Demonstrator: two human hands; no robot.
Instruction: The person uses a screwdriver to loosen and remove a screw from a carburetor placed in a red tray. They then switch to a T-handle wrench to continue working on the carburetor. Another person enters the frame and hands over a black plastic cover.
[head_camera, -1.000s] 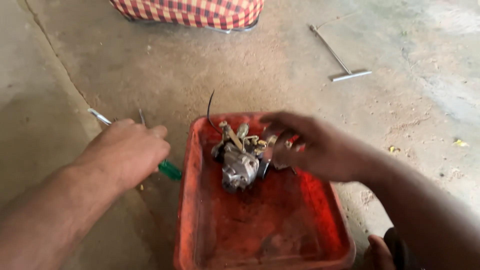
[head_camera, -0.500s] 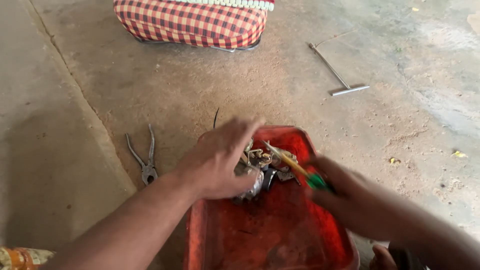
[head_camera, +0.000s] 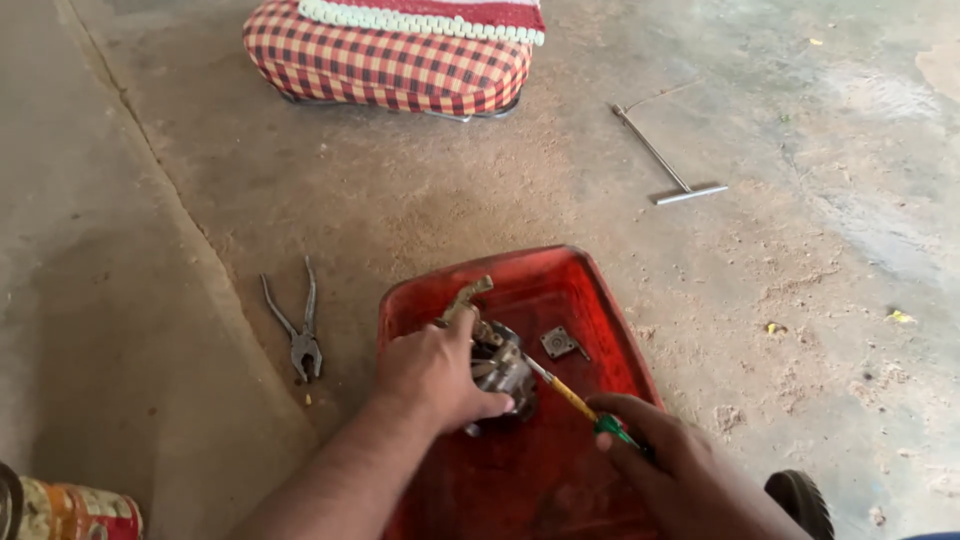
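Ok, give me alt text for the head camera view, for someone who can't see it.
Over a red tray on a concrete floor, the left hand grips a small metal engine part while the right hand holds a yellow-and-green screwdriver with its tip against it. Pliers lie left of the tray, and a T-handle tool and checked cushion farther off.

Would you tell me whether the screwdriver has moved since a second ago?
Yes. The screwdriver has gone from the left hand, left of the red tray, to the right hand over the tray, tip at the metal part.
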